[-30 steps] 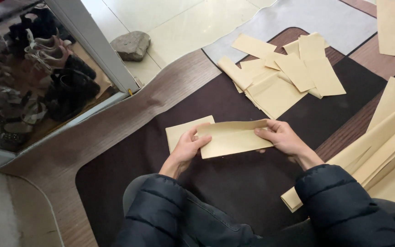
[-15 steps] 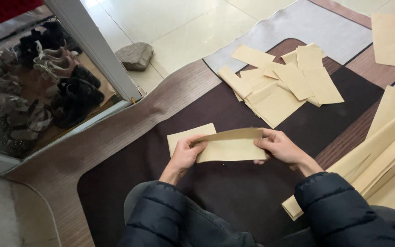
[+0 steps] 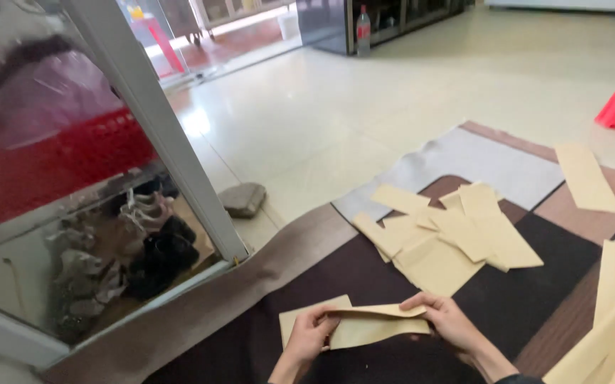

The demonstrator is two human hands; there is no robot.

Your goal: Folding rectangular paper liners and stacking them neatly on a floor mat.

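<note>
Tan folded paper sheet (image 3: pixel 375 323) sits low over the dark brown mat (image 3: pixel 321 277); my left hand (image 3: pixel 312 334) and right hand (image 3: pixel 446 320) each pinch an end. Beyond, I see a loose pile of tan paper pieces (image 3: pixel 449 238), then pale floor tiles (image 3: pixel 364 92).

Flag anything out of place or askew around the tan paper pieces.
A grey stone sits on the tiled floor beside the mat, odd indoors. The folded tan pieces lie in a loose, crooked heap, and one strip lies apart.
</note>
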